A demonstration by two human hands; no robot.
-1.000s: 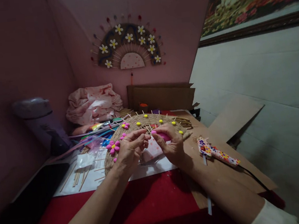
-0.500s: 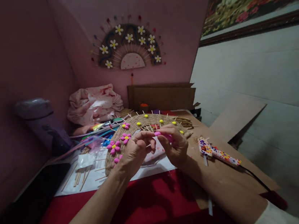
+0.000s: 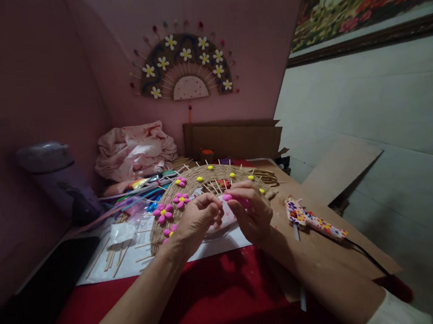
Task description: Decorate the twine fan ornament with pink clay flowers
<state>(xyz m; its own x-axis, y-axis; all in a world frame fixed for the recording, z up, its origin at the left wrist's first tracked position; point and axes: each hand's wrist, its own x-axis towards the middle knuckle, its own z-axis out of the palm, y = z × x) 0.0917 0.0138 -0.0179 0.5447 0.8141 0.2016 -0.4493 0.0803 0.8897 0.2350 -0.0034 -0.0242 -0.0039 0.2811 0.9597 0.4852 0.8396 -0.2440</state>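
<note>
My right hand [image 3: 253,212] pinches a soft pink lump of modelling clay [image 3: 227,197], with more pink clay showing behind the fingers. Just left of it, my left hand [image 3: 202,219] has its fingertips pressed together; whatever may be between them is hidden. Both hands are raised in front of a half-round fan [image 3: 161,234] wrapped in twine and edged with thin sticks. Along the fan's left side sit several pink clay flowers [image 3: 163,213] with yellow centres. Bare yellow dots [image 3: 232,175] run along its top and right.
A flower-patterned glue gun [image 3: 314,221] lies on brown cardboard at right. Loose sticks [image 3: 121,260], a plastic bag [image 3: 122,232] and a dark flat object [image 3: 61,265] are at left. Behind are a bundled pink cloth [image 3: 134,153] and a finished-looking fan [image 3: 189,65] on the wall.
My left fingers have drawn away from the pink clay and curled together, leaving a small gap between the hands. The right hand keeps its pinch. The view has shifted slightly.
</note>
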